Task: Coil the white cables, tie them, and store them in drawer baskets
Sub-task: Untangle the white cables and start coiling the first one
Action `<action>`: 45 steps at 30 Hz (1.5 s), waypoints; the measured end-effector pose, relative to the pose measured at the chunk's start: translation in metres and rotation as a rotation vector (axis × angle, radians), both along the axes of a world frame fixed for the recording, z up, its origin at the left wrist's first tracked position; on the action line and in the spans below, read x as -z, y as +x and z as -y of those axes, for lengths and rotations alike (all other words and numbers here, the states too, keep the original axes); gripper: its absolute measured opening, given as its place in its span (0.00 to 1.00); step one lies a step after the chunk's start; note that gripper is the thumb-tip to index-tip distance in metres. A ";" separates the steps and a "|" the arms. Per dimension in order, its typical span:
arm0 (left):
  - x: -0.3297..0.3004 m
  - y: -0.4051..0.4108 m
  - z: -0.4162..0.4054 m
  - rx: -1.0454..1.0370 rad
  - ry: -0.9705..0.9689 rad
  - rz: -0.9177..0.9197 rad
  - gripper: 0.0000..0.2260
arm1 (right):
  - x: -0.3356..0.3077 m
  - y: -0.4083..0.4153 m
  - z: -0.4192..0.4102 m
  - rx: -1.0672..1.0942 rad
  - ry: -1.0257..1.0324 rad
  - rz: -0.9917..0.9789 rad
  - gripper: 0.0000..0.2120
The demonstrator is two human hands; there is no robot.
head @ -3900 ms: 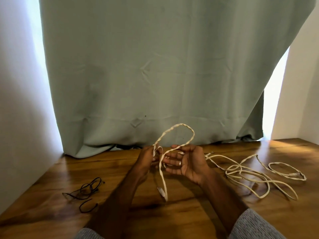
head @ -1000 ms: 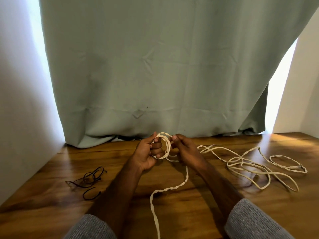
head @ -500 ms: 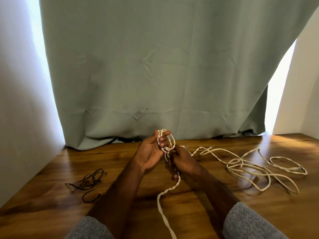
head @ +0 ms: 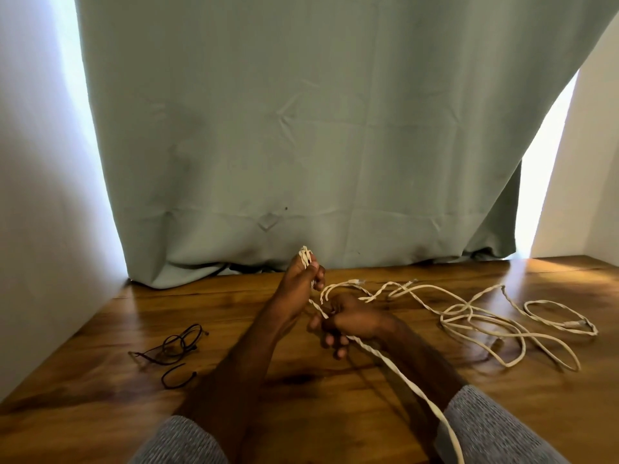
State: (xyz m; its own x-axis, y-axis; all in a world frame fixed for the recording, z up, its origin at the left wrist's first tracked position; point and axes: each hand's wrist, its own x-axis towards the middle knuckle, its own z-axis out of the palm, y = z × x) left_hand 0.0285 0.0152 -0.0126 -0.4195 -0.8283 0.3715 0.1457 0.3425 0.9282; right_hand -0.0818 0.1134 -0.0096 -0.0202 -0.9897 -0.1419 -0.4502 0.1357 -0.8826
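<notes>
While our left hand (head: 299, 285) grips the small coil (head: 305, 255) of white cable above the wooden table (head: 100, 390), our right hand (head: 351, 321) curls around its twisted tail (head: 395, 365); more white cable (head: 495, 321) lies loose to the right.

Wooden counter (head: 335, 413) in front of me, warm brown, glossy, grain visible, light reflecting at the far right corner. Sage-green curtain (head: 318, 128) hangs across the back, creased, its hem bunched on the counter's far edge. Bright daylight leaks through gaps on both sides of the curtain: a narrow strip at left (head: 85, 95), a wider wedge at right (head: 542, 169) where the curtain edge slants. White wall on my left (head: 37, 195) meets the counter along a diagonal line. Another white wall at far right (head: 593, 145). Left part of the counter sits in softer shade.
</notes>
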 end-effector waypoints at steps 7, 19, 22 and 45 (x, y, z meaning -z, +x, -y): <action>0.005 0.007 0.004 0.019 -0.010 0.009 0.05 | -0.007 -0.021 -0.005 -0.005 0.012 0.187 0.11; 0.019 -0.003 -0.004 -0.052 -0.213 0.099 0.15 | -0.008 -0.021 0.000 -0.080 -0.065 0.950 0.13; 0.021 0.001 0.001 -0.074 -0.030 0.114 0.16 | -0.004 -0.013 0.002 -0.029 -0.216 0.866 0.09; 0.006 0.018 -0.007 0.513 0.473 -0.087 0.31 | 0.012 -0.037 0.028 0.061 -0.738 -0.106 0.14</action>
State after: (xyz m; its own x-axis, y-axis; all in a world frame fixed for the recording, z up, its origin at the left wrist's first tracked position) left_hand 0.0466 0.0219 -0.0185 -0.7857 -0.6146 0.0700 0.2613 -0.2271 0.9382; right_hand -0.1186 0.0850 -0.0214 -0.0543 -0.8238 0.5642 -0.5484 -0.4476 -0.7063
